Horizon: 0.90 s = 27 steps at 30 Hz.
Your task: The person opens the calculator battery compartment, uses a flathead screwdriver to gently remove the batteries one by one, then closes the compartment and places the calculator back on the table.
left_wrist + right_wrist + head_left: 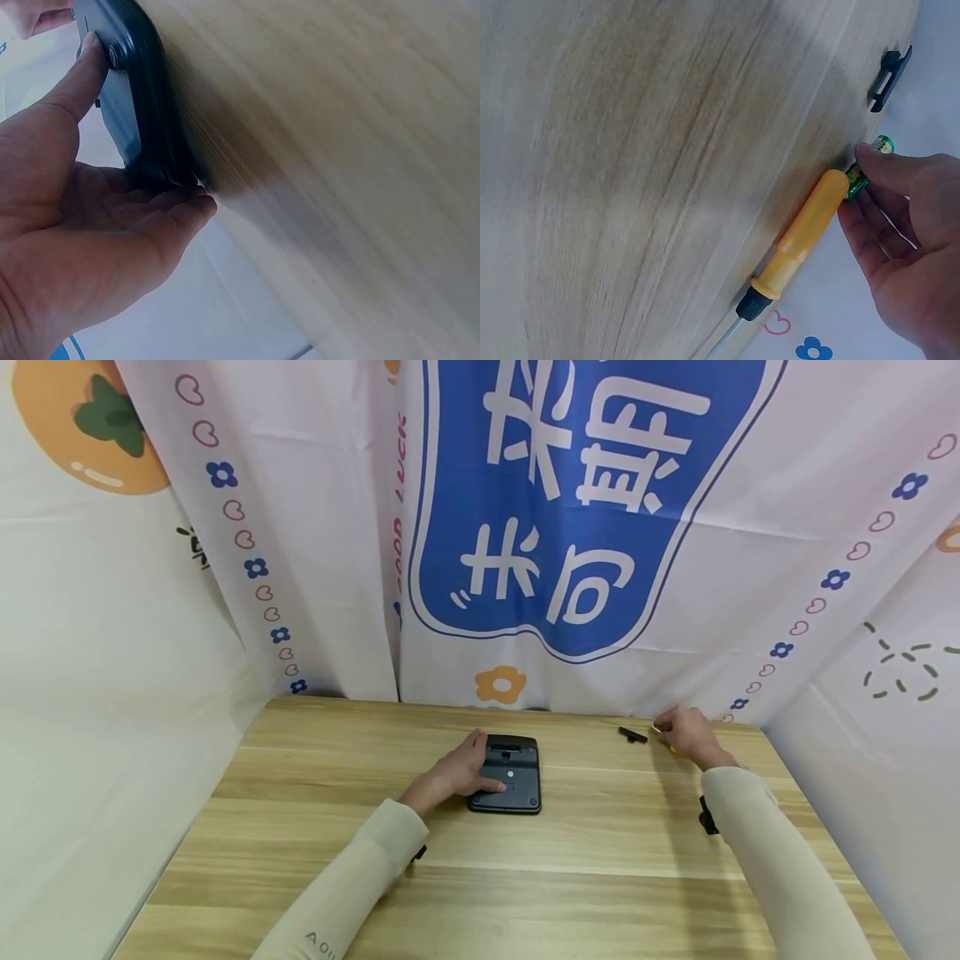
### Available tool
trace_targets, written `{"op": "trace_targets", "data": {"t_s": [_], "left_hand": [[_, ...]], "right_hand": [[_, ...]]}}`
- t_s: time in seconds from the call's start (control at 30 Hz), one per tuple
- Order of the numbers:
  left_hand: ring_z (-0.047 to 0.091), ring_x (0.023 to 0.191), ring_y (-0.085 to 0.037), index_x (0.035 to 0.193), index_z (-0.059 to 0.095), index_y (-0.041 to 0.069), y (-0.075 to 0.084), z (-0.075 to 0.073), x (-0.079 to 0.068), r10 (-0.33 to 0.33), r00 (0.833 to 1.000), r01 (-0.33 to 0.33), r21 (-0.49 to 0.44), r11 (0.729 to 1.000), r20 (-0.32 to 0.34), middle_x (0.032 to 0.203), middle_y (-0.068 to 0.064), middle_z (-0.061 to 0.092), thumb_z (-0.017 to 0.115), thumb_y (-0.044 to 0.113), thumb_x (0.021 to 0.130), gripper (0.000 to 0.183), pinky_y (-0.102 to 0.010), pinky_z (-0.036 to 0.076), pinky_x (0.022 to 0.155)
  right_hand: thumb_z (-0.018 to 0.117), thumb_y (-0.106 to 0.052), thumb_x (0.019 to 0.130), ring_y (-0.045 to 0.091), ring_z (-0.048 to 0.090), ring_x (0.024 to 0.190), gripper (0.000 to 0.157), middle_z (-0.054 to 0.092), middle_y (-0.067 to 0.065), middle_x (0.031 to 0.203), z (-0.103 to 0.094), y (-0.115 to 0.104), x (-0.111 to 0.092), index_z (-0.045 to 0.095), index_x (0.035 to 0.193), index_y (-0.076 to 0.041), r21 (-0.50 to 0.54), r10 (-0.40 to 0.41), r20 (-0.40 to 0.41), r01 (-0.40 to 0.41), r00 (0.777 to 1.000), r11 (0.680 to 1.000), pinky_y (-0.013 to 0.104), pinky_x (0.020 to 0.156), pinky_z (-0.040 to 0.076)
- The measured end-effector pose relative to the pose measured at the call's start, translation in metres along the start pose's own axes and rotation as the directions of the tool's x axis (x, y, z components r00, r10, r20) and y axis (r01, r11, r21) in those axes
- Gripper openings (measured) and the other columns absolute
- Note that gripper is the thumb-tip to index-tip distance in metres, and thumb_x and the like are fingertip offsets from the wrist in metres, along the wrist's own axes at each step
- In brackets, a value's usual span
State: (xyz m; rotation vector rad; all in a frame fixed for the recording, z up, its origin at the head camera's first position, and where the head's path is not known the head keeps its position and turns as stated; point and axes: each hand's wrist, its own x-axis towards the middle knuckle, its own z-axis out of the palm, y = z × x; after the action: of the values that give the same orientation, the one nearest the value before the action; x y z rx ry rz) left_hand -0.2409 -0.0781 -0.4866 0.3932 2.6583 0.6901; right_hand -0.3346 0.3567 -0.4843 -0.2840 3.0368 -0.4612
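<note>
A black calculator (517,797) lies back side up on the table, an open slot near its far end. My left hand (463,768) grips its left side, thumb (75,86) on the back and fingers at the edge. At the far right, my right hand (692,737) pinches a green battery (856,184) between thumb and fingers; the thumb hides its middle. A yellow-handled screwdriver (808,231) lies right beside the battery. Left of that hand is a small black cover (633,735) with a tab.
The wood-grain table (585,893) ends at a printed white cloth (337,568) behind it. More white cloth hangs on both sides. A black wrist-camera piece (708,817) shows beside the right sleeve.
</note>
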Motion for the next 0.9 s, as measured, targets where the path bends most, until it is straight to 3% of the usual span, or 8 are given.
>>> {"op": "trace_targets", "data": {"t_s": [0.3,0.47,0.6,0.77,0.9], "left_hand": [[0.028,0.158,-0.038,0.166,0.018,-0.006,-0.0005,0.0005,-0.0012,0.011,1.000,-0.011,-0.003,1.000,-0.005,0.175,-0.024,0.014,0.077,0.042,0.098,0.102,-0.050,0.033,0.125],[0.027,0.159,-0.038,0.166,0.018,-0.006,-0.0008,-0.0004,-0.0004,0.013,1.000,-0.013,-0.003,1.000,-0.008,0.175,-0.024,0.014,0.077,0.042,0.098,0.102,-0.050,0.033,0.125],[0.026,0.159,-0.038,0.166,0.018,-0.006,-0.0010,-0.0002,0.0005,0.011,1.000,-0.011,-0.001,1.000,-0.009,0.175,-0.024,0.014,0.077,0.042,0.098,0.102,-0.050,0.032,0.126],[0.025,0.160,-0.038,0.166,0.018,-0.006,-0.0010,-0.0001,0.0005,0.006,1.000,-0.006,0.000,1.000,-0.004,0.175,-0.023,0.013,0.077,0.042,0.098,0.102,-0.051,0.032,0.126],[0.026,0.159,-0.038,0.166,0.018,-0.006,-0.0009,-0.0001,0.0000,0.006,1.000,-0.006,0.000,1.000,-0.005,0.175,-0.023,0.013,0.077,0.043,0.098,0.102,-0.051,0.033,0.125]], "right_hand": [[0.075,0.002,0.093,0.039,0.071,0.093,0.018,0.076,0.025,0.104,0.0066,0.0029,-0.0004,0.079,0.111,0.005,-0.029,-0.024,-0.013,0.024,1.000,0.999,0.058,0.086,0.058],[0.074,0.001,0.094,0.028,0.061,0.080,0.009,0.074,0.018,0.093,0.0080,0.0027,0.0009,0.080,0.100,0.002,-0.034,-0.035,-0.018,0.034,0.999,0.999,0.050,0.075,0.053],[0.073,0.000,0.095,0.031,0.062,0.083,0.012,0.074,0.022,0.099,0.0086,0.0007,0.0002,0.080,0.104,0.005,-0.038,-0.028,-0.013,0.027,1.000,0.999,0.052,0.077,0.054],[0.073,0.001,0.094,0.044,0.070,0.099,0.022,0.073,0.030,0.111,0.0075,-0.0014,-0.0020,0.076,0.115,0.009,-0.054,-0.030,-0.010,0.029,1.000,0.998,0.060,0.089,0.057],[0.073,0.001,0.094,0.044,0.070,0.098,0.022,0.074,0.027,0.107,0.0054,-0.0044,-0.0033,0.076,0.115,0.009,-0.061,-0.030,-0.006,0.030,1.000,0.998,0.060,0.088,0.057]]}}
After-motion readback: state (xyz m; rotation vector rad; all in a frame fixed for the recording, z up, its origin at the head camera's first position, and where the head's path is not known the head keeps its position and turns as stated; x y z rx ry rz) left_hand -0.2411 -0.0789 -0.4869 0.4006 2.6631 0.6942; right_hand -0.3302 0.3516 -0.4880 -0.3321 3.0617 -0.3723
